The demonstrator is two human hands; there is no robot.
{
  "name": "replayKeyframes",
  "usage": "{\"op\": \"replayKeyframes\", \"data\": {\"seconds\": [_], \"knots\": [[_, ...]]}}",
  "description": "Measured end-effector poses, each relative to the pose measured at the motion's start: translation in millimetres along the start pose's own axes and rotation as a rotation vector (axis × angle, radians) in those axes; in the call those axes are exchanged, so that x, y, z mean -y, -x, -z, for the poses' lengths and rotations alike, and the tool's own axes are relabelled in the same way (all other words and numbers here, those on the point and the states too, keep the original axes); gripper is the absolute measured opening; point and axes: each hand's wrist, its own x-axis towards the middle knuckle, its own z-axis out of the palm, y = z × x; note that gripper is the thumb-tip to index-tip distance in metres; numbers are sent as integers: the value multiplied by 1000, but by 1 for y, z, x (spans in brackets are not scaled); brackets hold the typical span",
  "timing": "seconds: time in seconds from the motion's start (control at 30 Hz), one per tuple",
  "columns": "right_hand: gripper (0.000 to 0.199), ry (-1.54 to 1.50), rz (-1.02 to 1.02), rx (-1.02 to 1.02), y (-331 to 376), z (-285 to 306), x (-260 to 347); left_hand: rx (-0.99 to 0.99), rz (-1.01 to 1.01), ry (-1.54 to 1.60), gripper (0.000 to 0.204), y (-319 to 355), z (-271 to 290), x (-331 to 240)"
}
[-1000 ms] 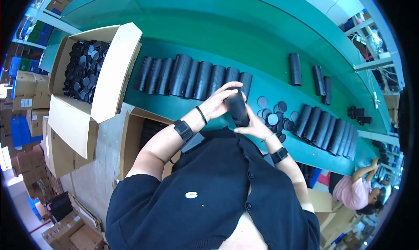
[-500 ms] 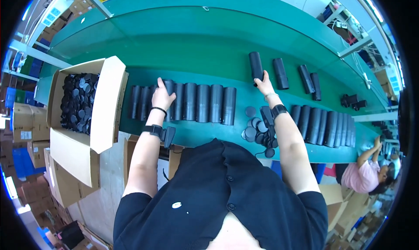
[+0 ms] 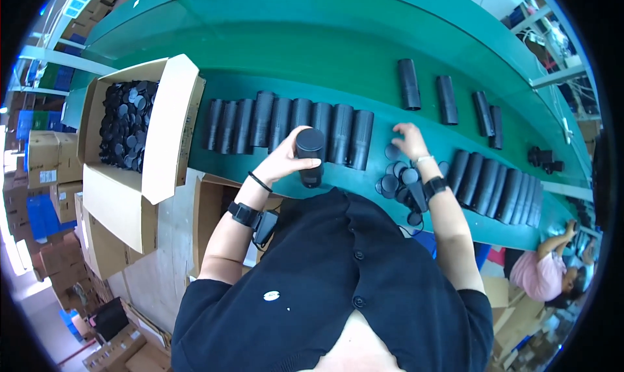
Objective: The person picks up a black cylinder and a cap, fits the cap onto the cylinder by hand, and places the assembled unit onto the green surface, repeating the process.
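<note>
My left hand (image 3: pixel 286 157) is wrapped round a black ribbed tube (image 3: pixel 311 174), tilted so that its closed round end, with a flat black disc, faces me. Several like tubes (image 3: pixel 262 120) lie side by side in a row just beyond it. Over the loose black discs (image 3: pixel 389 185), my right hand (image 3: pixel 411 142) hovers with its fingers curled and apart, and nothing shows in them. Nearest to its fingertips is a single disc (image 3: pixel 392 152). At the far right lies a separate tube (image 3: pixel 409 84), with others spaced out beside it.
An open cardboard box (image 3: pixel 170 128) full of black discs stands at the left. Another row of tubes (image 3: pixel 487 183) lies on the green bench (image 3: pixel 273 53) to the right. Small black parts (image 3: pixel 545 159) sit farther right, where a person in pink (image 3: pixel 536 274) works.
My left hand has lifted a tube from the row and brought it toward me. My right hand has let go of the far tube and drawn back over the discs.
</note>
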Motion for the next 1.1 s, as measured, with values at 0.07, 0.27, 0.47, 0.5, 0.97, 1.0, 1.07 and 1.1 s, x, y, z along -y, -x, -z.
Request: {"op": "replayKeyframes", "data": {"seconds": [0.07,0.27,0.47,0.5,0.97,1.0,1.07,1.1], "knots": [[41,109,40,-12,31,-7,16,21,29,93,77,-1,-9,11],[69,-637,119,215,66,29,97,97,-82,314,65,-6,-36,-1],[85,-828,284,415,83,10,137,206,-221,571,45,-17,-68,-29],[79,-788,316,304,85,12,136,201,-225,570,45,-18,-69,-29],[69,-364,339,-84,97,24,139,185,-99,732,35,-34,-56,-11],[69,-288,351,-142,96,24,139,180,-101,735,35,-33,-55,-11],[69,-243,360,-167,90,25,142,189,-171,785,46,-28,-53,-10],[69,-199,366,-198,87,25,144,186,-170,787,46,-28,-51,-5]]}}
